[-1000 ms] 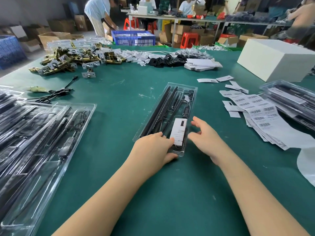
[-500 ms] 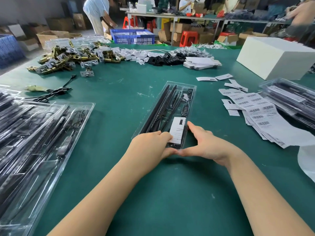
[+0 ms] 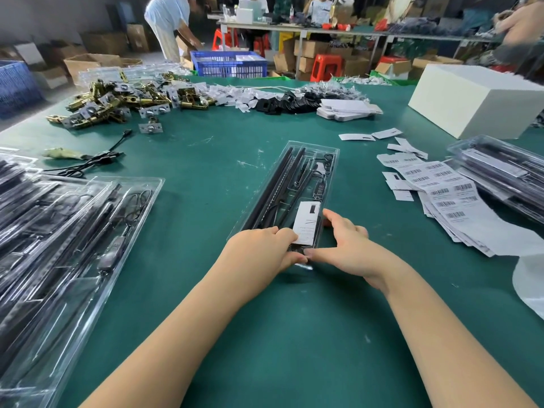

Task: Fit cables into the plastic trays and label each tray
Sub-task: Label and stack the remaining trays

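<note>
At the near end of the tray (image 3: pixel 297 178) our left hand (image 3: pixel 259 248) and right hand (image 3: pixel 350 248) grip its rim. We should squeeze evenly so the label (image 3: pixel 306 222) stays flat.

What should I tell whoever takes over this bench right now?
Left hand grips the near end of the centre tray; right hand grips its near right corner, thumbs meeting at the near edge.
Tray holds black cables and a white card.
Trays are stacked left and right.
Barcode labels lie on the right.
Done: cables seated. Left: label this tray; none shows on it yet.
</note>
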`<state>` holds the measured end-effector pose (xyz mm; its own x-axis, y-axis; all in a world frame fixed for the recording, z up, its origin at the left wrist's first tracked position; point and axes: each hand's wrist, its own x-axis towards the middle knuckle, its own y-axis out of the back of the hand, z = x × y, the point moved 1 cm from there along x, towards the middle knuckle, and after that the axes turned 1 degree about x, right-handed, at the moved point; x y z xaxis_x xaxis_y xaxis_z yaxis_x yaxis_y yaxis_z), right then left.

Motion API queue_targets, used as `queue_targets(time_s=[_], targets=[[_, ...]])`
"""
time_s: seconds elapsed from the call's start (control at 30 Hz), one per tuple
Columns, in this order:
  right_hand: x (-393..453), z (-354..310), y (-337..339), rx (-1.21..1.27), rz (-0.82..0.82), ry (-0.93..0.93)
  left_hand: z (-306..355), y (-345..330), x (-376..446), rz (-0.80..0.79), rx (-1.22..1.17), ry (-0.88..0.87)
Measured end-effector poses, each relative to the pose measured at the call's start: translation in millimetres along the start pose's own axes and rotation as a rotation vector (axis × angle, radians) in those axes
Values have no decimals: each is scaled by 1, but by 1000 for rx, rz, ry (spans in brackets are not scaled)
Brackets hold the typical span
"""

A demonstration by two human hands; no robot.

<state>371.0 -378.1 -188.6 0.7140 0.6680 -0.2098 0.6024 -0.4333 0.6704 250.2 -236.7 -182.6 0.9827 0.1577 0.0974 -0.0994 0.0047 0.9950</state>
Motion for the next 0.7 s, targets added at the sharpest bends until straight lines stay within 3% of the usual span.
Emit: queue_targets(time_s=[0.3, 0.47, 0.57, 0.7], targets=[[-1, 5, 5, 184, -61, 13, 1, 1, 1, -8, 13, 9], [3, 5, 0, 117, 42, -10, 0, 0, 2, -10, 10, 8], [6, 8, 5, 310, -5, -32, 1, -1, 1, -2, 12, 12], [10, 9, 4, 391, 102, -29, 3, -2, 1, 25, 54, 1]])
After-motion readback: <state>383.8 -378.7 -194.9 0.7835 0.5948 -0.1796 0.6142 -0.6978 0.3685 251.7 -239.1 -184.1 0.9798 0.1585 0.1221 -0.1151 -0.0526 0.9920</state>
